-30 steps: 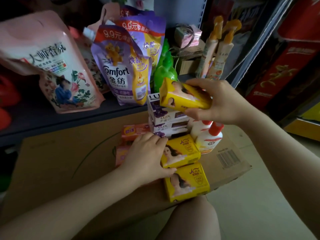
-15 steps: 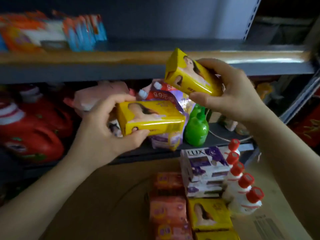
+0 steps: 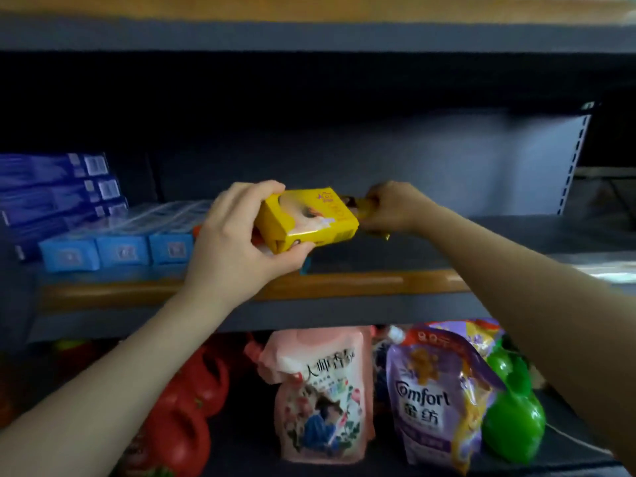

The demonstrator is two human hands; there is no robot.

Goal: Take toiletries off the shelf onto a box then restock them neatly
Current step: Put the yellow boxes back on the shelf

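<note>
My left hand [image 3: 237,242] grips a yellow soap box [image 3: 306,216], holding it just above the front of the grey shelf [image 3: 481,242]. Directly behind it, my right hand [image 3: 395,208] grips a second yellow soap box [image 3: 359,203] deeper on the same shelf; only a dark and yellow corner of that box shows past the first one. Both arms reach up from the bottom of the view. The cardboard box with the other toiletries is out of sight.
Light blue packs [image 3: 120,249] and stacked dark blue boxes [image 3: 58,187] fill the shelf's left side. A wooden price rail [image 3: 344,284] runs along its front edge. Below stand red jugs [image 3: 186,418], a pink refill pouch [image 3: 320,394], a purple Comfort pouch [image 3: 433,401] and a green bottle [image 3: 512,418].
The view has risen from the cardboard box to the upper shelf. Both hands carried their yellow soap boxes up and forward onto that shelf, the right one reaching deeper.
</note>
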